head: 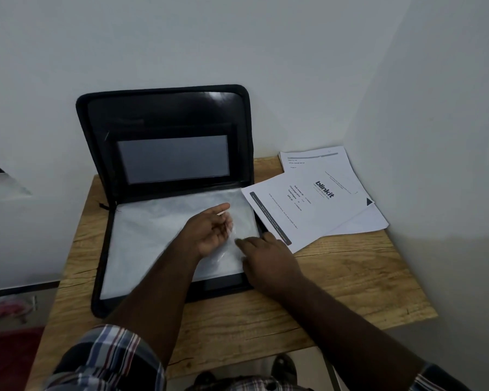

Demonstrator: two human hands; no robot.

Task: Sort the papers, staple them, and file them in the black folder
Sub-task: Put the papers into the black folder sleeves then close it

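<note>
Plaid sleeves (108, 359) are seen at the near edge, above the wooden tabletop (336, 292). The right hand (268, 263) is laid on the near right corner of the black folder (164, 193), its fingers spread flat. The left hand (209, 230) is held palm-up over the clear sleeve (153, 238) inside, its fingers loosely curled, a fold of plastic apparently pinched. The lid is propped against the far wall. The papers (308, 201) are fanned just right of the folder.
</note>
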